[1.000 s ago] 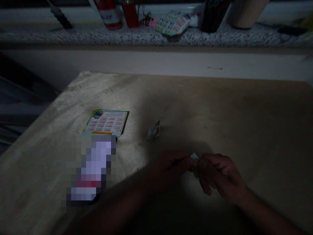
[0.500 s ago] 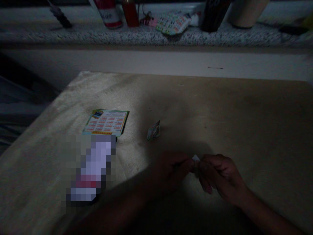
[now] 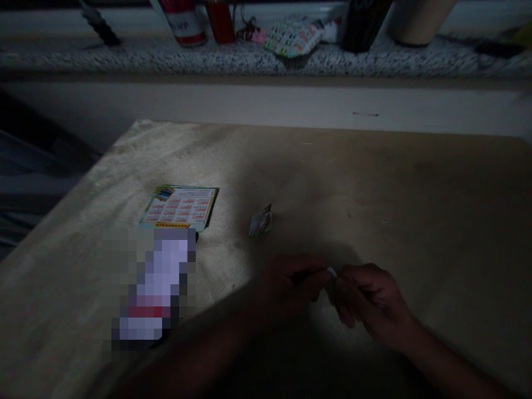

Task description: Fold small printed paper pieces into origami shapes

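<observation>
A small white piece (image 3: pixel 332 272), perhaps paper, is pinched between the fingertips of both hands over the near part of the table. My left hand (image 3: pixel 293 282) grips it from the left, thumb and fingers closed. From the right, my right hand (image 3: pixel 368 293) holds it the same way, its lower fingers curled underneath. Most of the piece is hidden by the fingers, and the light is dim. Beyond my left hand a small crumpled, printed scrap (image 3: pixel 261 223) lies on the table (image 3: pixel 374 183).
A printed card with a calendar-like grid (image 3: pixel 180 208) lies at the left, above a pixelated oblong object (image 3: pixel 160 282). Behind the table, a speckled sill (image 3: pixel 233 62) carries a red-and-white can (image 3: pixel 183 23), a red container (image 3: pixel 221 22), a crumpled packet (image 3: pixel 294 37) and a dark can (image 3: pixel 366 25).
The white piece has turned and now shows as a narrower strip. The fingers of both hands have shifted slightly around it. The things on the table have stayed in place.
</observation>
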Available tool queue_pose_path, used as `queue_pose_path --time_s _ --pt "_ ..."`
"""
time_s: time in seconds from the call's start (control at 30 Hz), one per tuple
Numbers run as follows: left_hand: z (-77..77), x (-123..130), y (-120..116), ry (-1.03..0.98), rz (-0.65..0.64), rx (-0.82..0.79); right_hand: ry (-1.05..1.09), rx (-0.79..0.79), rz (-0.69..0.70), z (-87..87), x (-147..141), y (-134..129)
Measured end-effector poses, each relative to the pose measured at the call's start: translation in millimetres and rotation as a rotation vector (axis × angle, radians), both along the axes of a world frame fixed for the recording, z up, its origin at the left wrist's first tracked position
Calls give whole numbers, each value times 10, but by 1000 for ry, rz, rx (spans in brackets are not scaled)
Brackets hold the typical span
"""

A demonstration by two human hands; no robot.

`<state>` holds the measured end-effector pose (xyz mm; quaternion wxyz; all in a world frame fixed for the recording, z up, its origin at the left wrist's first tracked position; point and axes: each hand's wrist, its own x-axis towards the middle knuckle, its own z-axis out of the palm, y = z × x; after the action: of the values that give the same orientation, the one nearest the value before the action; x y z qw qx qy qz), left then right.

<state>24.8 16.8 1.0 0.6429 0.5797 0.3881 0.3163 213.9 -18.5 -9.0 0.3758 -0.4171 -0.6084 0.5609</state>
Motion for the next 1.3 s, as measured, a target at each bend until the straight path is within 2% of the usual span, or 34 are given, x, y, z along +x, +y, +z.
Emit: queue_pose_path --time_s 0.27,0.4,0.5,0.83,0.97,1.3 --pt "16 -33 30 -47 -35 -22 -42 23 3 42 0 12" --pt "-13 -38 39 -63 -71 -148 -4 -11 -17 16 15 -4" --pt "-42 -21 31 -124 -49 -241 26 -26 -51 10 14 -16" --pt "-7 -17 15 -258 -11 -331 -24 19 -54 -13 -9 -15" --pt "-40 -28 2 -342 -34 -356 -43 92 -74 -3 -23 -12" --pt "-8 -4 -7 -267 -7 -377 -88 117 -37 45 -11 15"
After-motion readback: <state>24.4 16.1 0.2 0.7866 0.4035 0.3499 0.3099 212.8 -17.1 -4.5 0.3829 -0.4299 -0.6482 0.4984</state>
